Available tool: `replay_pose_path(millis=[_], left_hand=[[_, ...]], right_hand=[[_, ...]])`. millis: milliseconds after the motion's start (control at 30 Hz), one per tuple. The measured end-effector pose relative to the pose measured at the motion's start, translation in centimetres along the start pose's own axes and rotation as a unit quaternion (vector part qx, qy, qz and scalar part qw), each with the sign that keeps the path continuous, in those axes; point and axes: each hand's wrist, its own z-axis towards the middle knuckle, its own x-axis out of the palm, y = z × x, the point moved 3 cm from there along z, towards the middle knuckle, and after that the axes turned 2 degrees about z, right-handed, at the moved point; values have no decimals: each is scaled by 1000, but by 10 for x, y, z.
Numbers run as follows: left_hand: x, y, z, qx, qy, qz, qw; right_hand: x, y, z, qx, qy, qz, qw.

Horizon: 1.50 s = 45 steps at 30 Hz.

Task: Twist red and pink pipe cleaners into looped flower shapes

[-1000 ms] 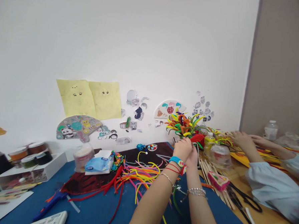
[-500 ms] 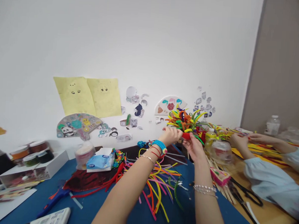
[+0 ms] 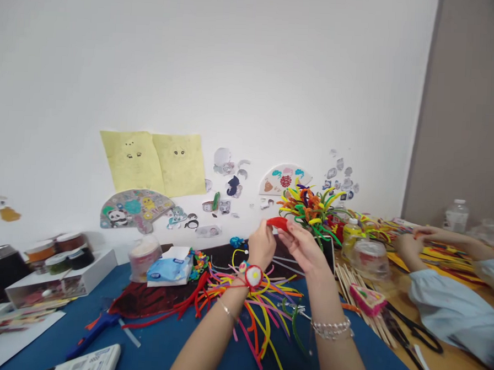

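Between my two hands is a short, curved red piece of pipe cleaner (image 3: 277, 224), raised over the table in front of the wall. My left hand (image 3: 262, 245) has its fingers closed on the left end, back of the hand toward me. At the other end, my right hand (image 3: 304, 246) pinches it, palm partly turned up. Below my hands spreads a loose pile of colourful pipe cleaners (image 3: 260, 318). Just behind and to the right stands a bushy bunch of pipe cleaners (image 3: 312, 205) in yellow, orange, green and purple.
On the left are a tissue pack (image 3: 170, 269), a lidded tub (image 3: 144, 257), a blue glue gun (image 3: 94, 334) and a white box (image 3: 66, 280) with jars. To the right lie wooden sticks (image 3: 363, 301), black scissors (image 3: 415, 329) and a clear tub (image 3: 370, 258). Another person's hands (image 3: 426, 238) work there.
Both hands have moved left with the red pipe cleaner, out from in front of the bushy bunch. My left wrist has turned, and the red piece now shows more of its curve.
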Motion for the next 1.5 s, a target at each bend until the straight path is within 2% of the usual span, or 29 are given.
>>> replay_pose_path(millis=[33, 67, 100, 167, 200, 267, 367, 467, 533, 667, 733, 800, 900, 1067, 1100, 1233, 1333, 1433, 1500], left_hand=[[-1, 2, -9, -44, 26, -108, 993], [-2, 3, -19, -93, 75, -218, 969], [-3, 3, -28, -129, 131, -319, 930], [-8, -2, -47, -149, 248, -443, 848], [-13, -5, -55, -150, 290, -470, 820], [-24, -9, -70, -152, 345, -490, 786], [-43, -11, -86, -173, 374, -481, 774], [-64, -7, -95, -208, 354, -459, 788], [-80, -2, -96, -210, 319, -424, 821], [-107, 11, -87, -142, 214, -289, 922], [-114, 16, -82, -108, 186, -221, 951], [-115, 20, -80, -79, 185, -151, 968], [-119, 23, -79, -46, 174, -63, 982], [-139, 28, -73, -27, 91, 20, 995], [-144, 28, -71, -25, 88, 35, 995], [-153, 24, -71, 1, 138, 90, 986], [-153, 19, -74, 9, 116, 121, 986], [-153, 17, -76, -4, 54, 140, 989], [-154, 18, -76, -16, 11, 147, 989]], right_hand=[[4, 4, -4, -1, 17, -34, 999], [6, 8, -7, -7, 29, -70, 997], [7, 13, -10, -15, 37, -106, 994], [10, 18, -15, -12, 57, -185, 981], [13, 17, -17, 0, 75, -226, 971], [21, 9, -21, 46, 135, -299, 943], [41, -10, -28, 106, 247, -340, 901], [58, -21, -34, 133, 315, -349, 873], [66, -24, -37, 128, 333, -374, 856], [78, -32, -43, 119, 393, -417, 811], [83, -41, -46, 125, 436, -427, 782], [86, -51, -48, 137, 467, -441, 754], [88, -62, -49, 162, 478, -460, 731], [87, -61, -49, 199, 472, -451, 731], [86, -60, -50, 208, 475, -446, 730], [81, -58, -52, 231, 495, -438, 714], [84, -58, -53, 242, 479, -444, 717], [94, -57, -55, 191, 438, -464, 746], [101, -58, -58, 138, 406, -498, 754]])
